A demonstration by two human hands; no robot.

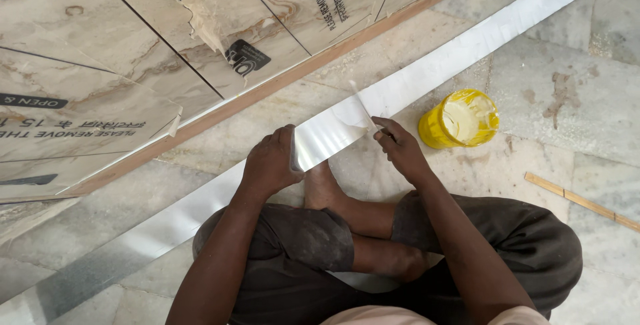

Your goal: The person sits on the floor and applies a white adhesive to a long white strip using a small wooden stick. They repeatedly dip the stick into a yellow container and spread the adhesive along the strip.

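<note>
On floor, mid-frame: person sits cross-legged on marble floor (573,85), long white laminate strip (427,72) running diag. from lower-left to upper-right corner, just beside wood edge of veneered board (133,52). Left hand (270,162) lies over strip, palm down, fingers curled at its near edge, pinning it. Right hand (400,148) pinched narrow on thin flat blade/spreader (361,105), tip resting on strip surface. Yellow tub (460,118) of pale paste stands open just right of right hand; wood stick (583,202) lies apart, far right. Judgement: step = spreading or scraping paste along strip, only short section near hands worked. Next move calls for steady hold-down w/ left, even blade angle, likely reload from tub.
</note>
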